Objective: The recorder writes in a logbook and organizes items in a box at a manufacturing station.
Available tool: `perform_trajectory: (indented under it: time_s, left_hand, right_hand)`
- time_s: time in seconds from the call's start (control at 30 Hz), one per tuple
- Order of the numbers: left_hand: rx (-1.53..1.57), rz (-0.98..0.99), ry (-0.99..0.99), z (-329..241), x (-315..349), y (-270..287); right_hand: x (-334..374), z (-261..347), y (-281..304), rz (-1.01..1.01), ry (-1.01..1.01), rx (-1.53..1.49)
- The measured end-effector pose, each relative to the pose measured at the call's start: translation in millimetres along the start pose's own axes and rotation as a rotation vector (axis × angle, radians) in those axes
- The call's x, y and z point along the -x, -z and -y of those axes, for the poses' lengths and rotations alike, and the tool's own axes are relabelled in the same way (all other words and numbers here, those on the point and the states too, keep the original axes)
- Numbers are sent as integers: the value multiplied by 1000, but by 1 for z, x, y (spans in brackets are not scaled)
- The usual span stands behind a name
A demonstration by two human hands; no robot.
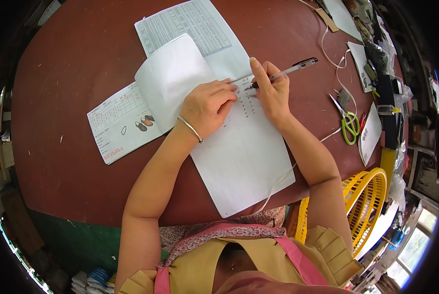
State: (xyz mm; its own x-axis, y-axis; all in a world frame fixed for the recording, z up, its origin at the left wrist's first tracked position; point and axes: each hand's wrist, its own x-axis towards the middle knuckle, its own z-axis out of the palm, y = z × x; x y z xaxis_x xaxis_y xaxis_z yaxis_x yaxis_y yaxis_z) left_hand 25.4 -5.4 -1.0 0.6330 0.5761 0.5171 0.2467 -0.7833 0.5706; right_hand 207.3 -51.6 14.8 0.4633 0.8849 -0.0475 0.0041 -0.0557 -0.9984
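Observation:
In my right hand (274, 92) is a gel pen (293, 67) with a clear barrel and black ends, gripped between thumb and fingers. Its tip points left, close to a column of small handwriting on a white sheet (246, 166). My left hand (208, 105), with a bangle (190, 128) at the wrist, rests at the sheet's upper left. Its bent fingers lie on the paper beside the writing. Left of it a blank page (168, 71) curls up over a printed sheet with shoe pictures (126, 125). A sheet with a dense printed table (195, 29) lies beyond.
Green-handled scissors (349, 128) lie on the red-brown table (72, 73) at the right. A white cord (334, 132) runs across to the sheet's lower edge. More papers and clutter line the right side. A yellow plastic basket (366, 208) stands by my right elbow.

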Motion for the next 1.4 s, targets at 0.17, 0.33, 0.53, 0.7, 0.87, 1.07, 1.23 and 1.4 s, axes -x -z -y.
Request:
perform_trajectory:
  time_s: [0.17,0.33,0.53,0.7,0.87,1.07,1.23,1.4]
  left_hand:
    - [-4,-6,10,0,1,-1]
    - [-6,14,19,0,1,0]
    - [26,-68,79,2,0,-1]
    - [17,-46,96,5,1,-3]
    - [34,-47,110,5,2,-3]
    - [28,-51,102,5,1,-3]
    - [23,-53,102,4,1,-3]
    - [19,-55,95,4,0,-3]
  right_hand:
    - [2,4,-4,-3,43,78]
    - [6,12,-3,17,-39,88]
    - [4,2,-2,6,73,169]
    - [4,-8,-3,20,194,261]
    - [5,-10,0,55,250,206]
    - [5,-15,-1,67,204,197]
    - [4,-18,-2,72,165,206]
    - [5,-11,-4,49,152,207]
